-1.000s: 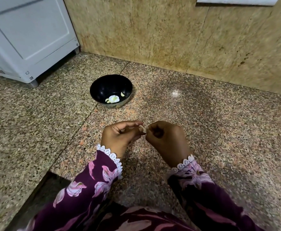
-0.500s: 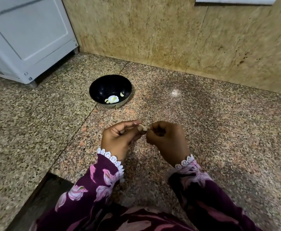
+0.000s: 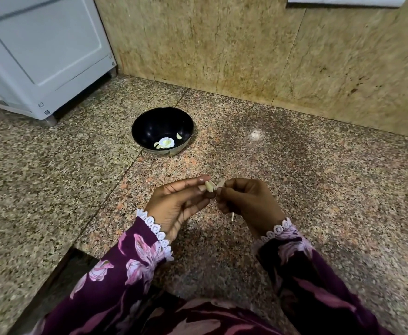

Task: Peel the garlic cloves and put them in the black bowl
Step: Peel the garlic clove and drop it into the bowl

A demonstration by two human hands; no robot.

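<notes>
My left hand (image 3: 177,201) pinches a pale garlic cloves (image 3: 210,186) between thumb and fingertips, low over the granite floor. My right hand (image 3: 247,201) is curled beside it and pinches a flap of papery skin (image 3: 221,183) coming off the clove. A thin pale sliver (image 3: 232,216) hangs below the right hand. The black bowl (image 3: 149,126) stands on the floor beyond my hands, with a few peeled cloves (image 3: 178,136) and a white flower mark at its bottom.
A white appliance (image 3: 43,52) on small feet stands at the back left. A tan stone wall (image 3: 258,49) runs along the back. A dark gap (image 3: 60,274) cuts into the floor at the lower left, beside my purple floral sleeve.
The skin has come partly away from the clove, which now shows bare between my fingertips. Both hands have stayed in about the same spot.
</notes>
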